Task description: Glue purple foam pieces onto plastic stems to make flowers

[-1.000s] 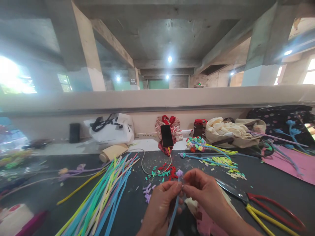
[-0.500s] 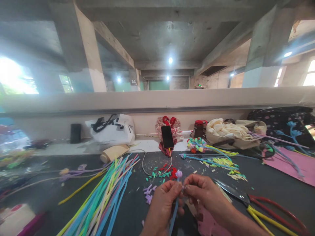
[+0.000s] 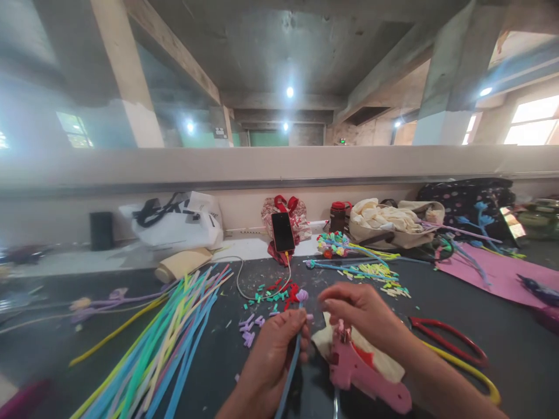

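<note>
My left hand is closed round a blue pipe-cleaner stem, thumb against fingers. At the stem's top sits a small purple flower head. A short purple piece shows beside my left fingertips; whether it is attached I cannot tell. My right hand is apart from the stem, its fingers loosely bent with nothing visible in them. Below it a pink glue gun lies on a pale cloth or paper. Short purple pieces are scattered left of my left hand.
Long coloured pipe cleaners lie at left. Scissors with red and yellow handles are partly behind my right forearm. Further back are a phone, cut yellow pieces, finished flowers, a pink sheet and bags.
My right hand has come away from the stem and moved right, its fingers loosening. My left hand keeps the stem. The view has turned slightly right, showing more of the glue gun.
</note>
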Demonstrator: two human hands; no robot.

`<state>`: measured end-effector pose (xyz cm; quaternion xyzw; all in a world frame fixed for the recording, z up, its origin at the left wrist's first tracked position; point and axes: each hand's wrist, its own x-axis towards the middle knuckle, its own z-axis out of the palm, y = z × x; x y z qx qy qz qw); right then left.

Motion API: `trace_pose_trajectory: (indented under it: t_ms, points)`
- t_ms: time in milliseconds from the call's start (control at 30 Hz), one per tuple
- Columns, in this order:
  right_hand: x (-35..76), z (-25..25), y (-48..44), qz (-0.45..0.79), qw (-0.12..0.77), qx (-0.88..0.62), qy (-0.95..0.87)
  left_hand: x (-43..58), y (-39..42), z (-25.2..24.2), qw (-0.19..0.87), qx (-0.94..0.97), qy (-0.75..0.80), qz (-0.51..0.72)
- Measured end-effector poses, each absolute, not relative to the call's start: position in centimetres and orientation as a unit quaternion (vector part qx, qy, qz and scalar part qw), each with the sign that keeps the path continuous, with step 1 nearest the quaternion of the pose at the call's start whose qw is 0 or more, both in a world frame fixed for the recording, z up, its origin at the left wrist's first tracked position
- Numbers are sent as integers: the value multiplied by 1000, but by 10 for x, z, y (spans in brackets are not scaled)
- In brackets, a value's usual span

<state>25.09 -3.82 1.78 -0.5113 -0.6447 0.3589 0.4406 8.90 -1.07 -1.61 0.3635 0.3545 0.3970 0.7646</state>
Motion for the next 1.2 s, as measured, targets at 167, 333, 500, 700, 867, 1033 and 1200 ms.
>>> trace_pose_trajectory:
  t_ms: [167,333,500,700,867,1033,1200]
  points:
    - [273,9,-75,190,330,-593,-709,91,-17,-16,776,333,378,380]
    - [271,-18,-97,60,159,-650,-741,106,-18,-27,730,376,431,375]
    - [271,-26,-97,50,159,-655,-737,114,-15,-36,679,430,485,346]
    - [306,-23,-102,156,319,-659,-663,111,-9,-46,682,447,472,335]
    - [332,-18,-111,267,513,-645,-500,113,-3,-55,696,440,461,331]
    - [330,-27,-112,324,626,-623,-339,109,-9,-42,728,413,431,337]
    - [311,-30,-102,423,584,-542,-432,98,-14,-19,765,323,385,403]
